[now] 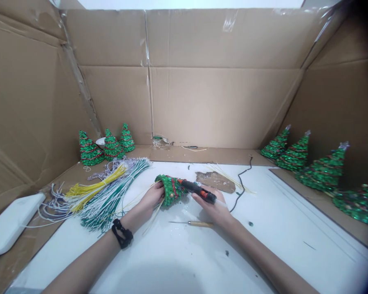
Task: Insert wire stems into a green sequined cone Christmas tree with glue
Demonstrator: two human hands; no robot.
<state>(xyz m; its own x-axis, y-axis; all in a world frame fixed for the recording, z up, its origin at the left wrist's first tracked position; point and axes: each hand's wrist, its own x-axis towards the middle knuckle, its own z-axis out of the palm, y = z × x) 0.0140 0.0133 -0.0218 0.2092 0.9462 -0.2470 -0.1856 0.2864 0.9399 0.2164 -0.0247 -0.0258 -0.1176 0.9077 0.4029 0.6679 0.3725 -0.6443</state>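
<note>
Tree (pixel 171 194) in the left grip (pixel 153 199), glue gun (pixel 199 191) in the right grip (pixel 214 207)

The left grip is closed on the tree, which lies tipped over between the two grips, its wide end toward the left one. Some of that grip's fingers go in at the wide end and are hidden there. The right grip is wrapped around the glue gun, whose nozzle points left at the tree's side; whether it touches cannot be told.

Pale strands (pixel 153 220) trail just below the left grip. To its left lie a yellow bundle (pixel 95 188) and a green-tipped bundle (pixel 108 206), with a white device (pixel 15 222) farther out. Three trees (pixel 90 151) stand beyond the bundles.

Just on the near side of the right grip, an awl (pixel 200 223) rests on the white surface (pixel 159 265), its spike toward the left. Beyond that grip lies a brown scrap (pixel 216 182), and a black cord (pixel 241 183) winds away to its right. Well to the right of the right grip, four trees (pixel 322 169) form a row along the cardboard wall (pixel 349 102).
</note>
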